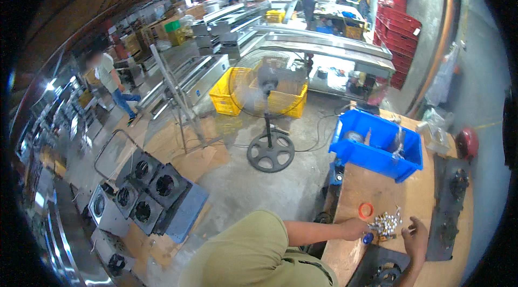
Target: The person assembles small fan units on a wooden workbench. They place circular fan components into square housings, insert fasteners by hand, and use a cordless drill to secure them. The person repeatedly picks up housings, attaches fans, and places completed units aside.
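Note:
My left hand is closed at the edge of a pile of small white and metallic parts on the wooden table. What its fingers hold, if anything, is too small to make out. A small round blue object lies right beside its fingertips. My right hand is over the table to the right of the pile, its fingers bent and apart, with nothing visible in them. An orange ring lies just beyond my left hand. Nearest me is a black panel with a round part.
Toward the table's far end stands a blue bin holding some parts. A long dark panel lies along the right side. Past the table is a pedestal fan on the floor. Several fan units sit at left; a person walks behind them.

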`<state>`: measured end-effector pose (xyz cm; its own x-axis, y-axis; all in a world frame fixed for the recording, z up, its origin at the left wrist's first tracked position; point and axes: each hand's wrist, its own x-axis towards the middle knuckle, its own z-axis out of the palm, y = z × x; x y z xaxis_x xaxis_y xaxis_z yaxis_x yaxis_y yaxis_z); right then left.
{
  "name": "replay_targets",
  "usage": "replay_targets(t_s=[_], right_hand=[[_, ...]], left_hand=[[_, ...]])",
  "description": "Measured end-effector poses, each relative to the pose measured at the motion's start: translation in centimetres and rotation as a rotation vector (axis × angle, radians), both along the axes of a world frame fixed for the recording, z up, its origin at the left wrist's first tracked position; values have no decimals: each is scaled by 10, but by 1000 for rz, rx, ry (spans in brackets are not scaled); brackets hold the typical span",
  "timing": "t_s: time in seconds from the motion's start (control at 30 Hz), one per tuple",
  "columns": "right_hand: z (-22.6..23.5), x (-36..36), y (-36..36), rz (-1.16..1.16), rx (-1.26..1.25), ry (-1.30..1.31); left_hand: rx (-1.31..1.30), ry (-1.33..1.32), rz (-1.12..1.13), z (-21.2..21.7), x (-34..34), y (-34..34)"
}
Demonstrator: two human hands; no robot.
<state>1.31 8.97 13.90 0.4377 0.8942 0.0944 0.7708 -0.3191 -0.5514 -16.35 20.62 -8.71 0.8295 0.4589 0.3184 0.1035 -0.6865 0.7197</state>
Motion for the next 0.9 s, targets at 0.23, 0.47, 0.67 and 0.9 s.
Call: replay_targets(t_s=[0.23,0.47,0.67,0.9], right_hand=[[-70,20,61,69,-133,67],[-103,-32,31,-184,-531,72],[-158,-84,23,-354,-478,-154],[-188,-88,15,-463,-437,-147]], left_hand=[[-658,-192,235,29,6,35],[-290,145,78,59,-19,110],[21,372,-228,46,34,177],[179,528,-285,39,91,205]])
